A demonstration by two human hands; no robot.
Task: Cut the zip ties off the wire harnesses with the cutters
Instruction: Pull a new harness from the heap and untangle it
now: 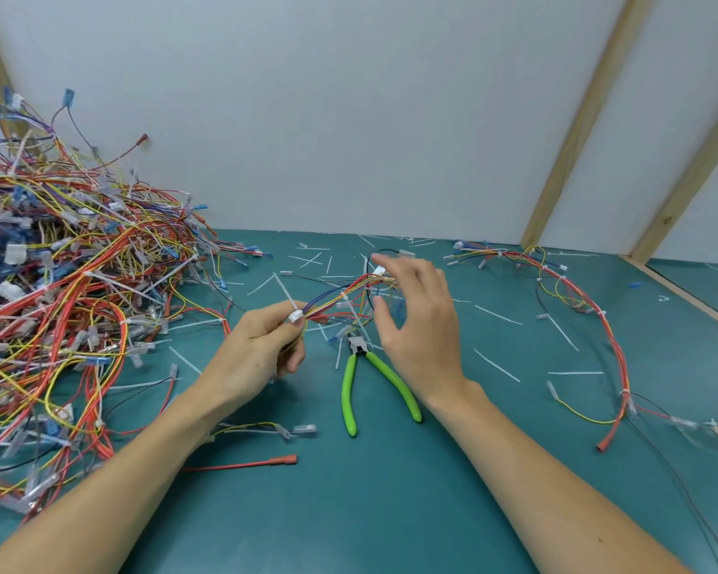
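My left hand (262, 350) pinches a small wire harness (340, 298) near its white connector, holding it just above the mat. A white zip tie (343, 292) wraps the coloured wires a little past my fingers. My right hand (415, 321) hovers at the harness's far end, its fingers spread and loosely bent around the wires near another white connector, and no firm grip shows. The green-handled cutters (361, 387) lie on the mat between my hands, their jaws pointing away from me and their handles splayed apart. Neither hand touches them.
A big tangled heap of harnesses (67, 292) fills the left side. A long red and yellow harness (589, 321) curves along the right. Several cut zip-tie pieces (496, 364) litter the green mat (390, 490). A white wall with wooden battens stands behind.
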